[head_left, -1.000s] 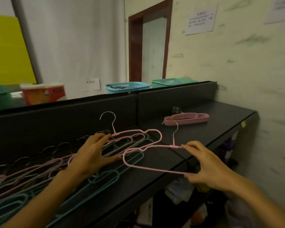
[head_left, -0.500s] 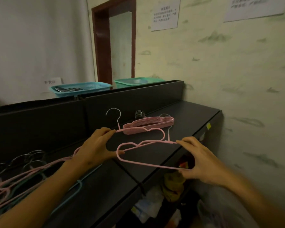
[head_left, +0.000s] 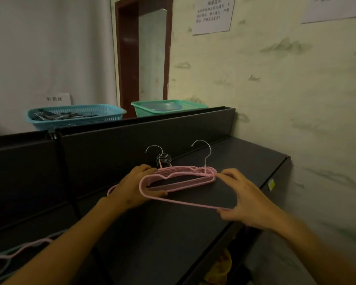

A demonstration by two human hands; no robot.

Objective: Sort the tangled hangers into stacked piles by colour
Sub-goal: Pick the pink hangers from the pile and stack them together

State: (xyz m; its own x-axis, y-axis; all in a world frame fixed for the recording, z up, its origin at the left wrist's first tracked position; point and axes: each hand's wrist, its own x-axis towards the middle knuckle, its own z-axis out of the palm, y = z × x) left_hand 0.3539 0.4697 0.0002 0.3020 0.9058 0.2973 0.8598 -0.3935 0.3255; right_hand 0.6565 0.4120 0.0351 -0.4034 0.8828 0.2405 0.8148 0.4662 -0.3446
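Dark worktop (head_left: 193,233) against a pale patterned wall (head_left: 286,89), black back panel (head_left: 115,149) along the far edge. Beyond the panel, a blue basket (head_left: 74,117) and a green basket (head_left: 169,108); behind those, a brown door frame (head_left: 127,58) and two paper notices (head_left: 213,15) on the wall.

Right hand (head_left: 245,200) — closed grip on a pink hanger (head_left: 185,203), thumb under the bottom bar, fingers over the shoulder end, metal hook (head_left: 203,153) pointing up. Left hand (head_left: 132,188) gripping the same hanger's opposite looped end, thumb on the lower wire; a second pink wire showing behind this hand, which hanger it belongs to not clear.

Between the two grips and just beyond them — pink pile (head_left: 185,176), flat on the worktop, hooks bunched at the back panel. Held hanger above the pile's near edge, tilted; touching or not, hard to tell.

Far left of the left grip, at the frame's lower corner, tangle (head_left: 6,260) of pink and teal hangers.
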